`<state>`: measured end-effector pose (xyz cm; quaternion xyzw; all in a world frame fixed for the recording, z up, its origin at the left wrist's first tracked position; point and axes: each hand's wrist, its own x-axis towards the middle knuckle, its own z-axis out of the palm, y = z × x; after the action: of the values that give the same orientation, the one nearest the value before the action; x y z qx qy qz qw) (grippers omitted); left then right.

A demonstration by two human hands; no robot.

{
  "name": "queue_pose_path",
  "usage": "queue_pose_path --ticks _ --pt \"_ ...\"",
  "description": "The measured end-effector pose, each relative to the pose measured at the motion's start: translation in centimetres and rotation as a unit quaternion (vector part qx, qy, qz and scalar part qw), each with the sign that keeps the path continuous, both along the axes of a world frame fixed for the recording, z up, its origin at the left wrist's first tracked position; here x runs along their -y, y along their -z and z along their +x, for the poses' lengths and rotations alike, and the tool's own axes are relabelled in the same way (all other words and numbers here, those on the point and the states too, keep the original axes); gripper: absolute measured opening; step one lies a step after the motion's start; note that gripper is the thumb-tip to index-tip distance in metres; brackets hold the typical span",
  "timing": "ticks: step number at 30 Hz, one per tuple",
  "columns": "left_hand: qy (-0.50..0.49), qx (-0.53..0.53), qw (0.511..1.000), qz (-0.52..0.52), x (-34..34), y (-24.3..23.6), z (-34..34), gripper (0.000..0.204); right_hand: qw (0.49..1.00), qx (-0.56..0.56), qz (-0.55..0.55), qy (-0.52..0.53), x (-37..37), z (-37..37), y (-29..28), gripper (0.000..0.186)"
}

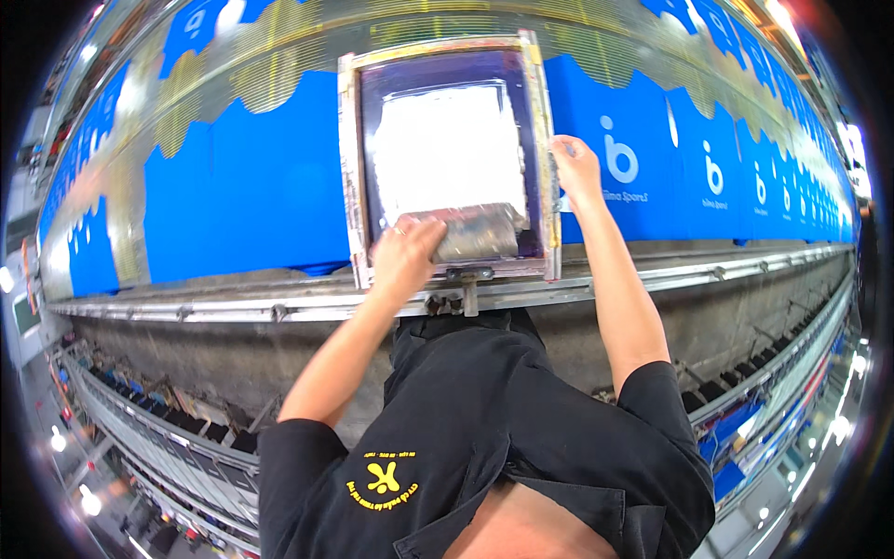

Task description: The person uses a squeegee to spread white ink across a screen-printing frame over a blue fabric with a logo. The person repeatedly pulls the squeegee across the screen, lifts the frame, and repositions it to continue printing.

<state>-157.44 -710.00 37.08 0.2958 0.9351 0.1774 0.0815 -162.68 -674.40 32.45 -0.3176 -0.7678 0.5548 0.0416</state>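
Note:
A screen printing frame [350,168] lies on blue fabric in front of me, its mesh carrying a broad patch of white ink [447,144]. My left hand [410,250] is closed on the left end of a squeegee [477,233], a wide grey, ink-smeared block resting across the near end of the mesh. At the frame's right side, my right hand [577,170] has its fingers curled against the outer edge. Part of its grip is hidden. A metal clamp [468,276] sits at the middle of the frame's near edge.
Blue fabric panels [242,186] run along the long table on both sides; those at right [652,168] bear white printed marks. A metal rail [298,305] with small stops follows the table's near edge. Behind me stands another long table or rack [177,433].

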Motion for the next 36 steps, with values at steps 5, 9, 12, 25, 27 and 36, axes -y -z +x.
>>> queue_pose_path --ticks 5,9,12,25,27,36 --pt "0.016 -0.017 0.998 0.052 2.0 -1.0 3.0 0.068 0.998 -0.033 0.014 0.058 1.7 0.3 -1.8 0.034" --pt "0.031 0.054 0.998 0.033 7.0 -2.8 0.6 0.067 0.992 -0.107 0.012 0.063 6.9 -0.5 -2.2 0.03" --pt "0.004 0.061 0.998 0.008 12.8 -3.5 -1.2 0.063 0.989 -0.137 0.011 0.06 13.9 -1.8 0.0 0.026" --pt "0.046 0.104 0.992 -0.047 35.6 -5.4 -8.3 0.049 0.996 -0.019 0.046 0.067 38.9 -5.9 2.3 0.025" --pt "0.056 0.105 0.991 -0.061 35.9 -5.9 -11.4 0.044 0.994 0.006 0.097 0.042 39.3 -6.0 2.2 0.027" --pt "0.035 0.083 0.989 -0.117 30.9 -5.2 -31.6 0.037 0.989 0.054 0.131 0.043 39.0 -5.6 2.3 0.03"
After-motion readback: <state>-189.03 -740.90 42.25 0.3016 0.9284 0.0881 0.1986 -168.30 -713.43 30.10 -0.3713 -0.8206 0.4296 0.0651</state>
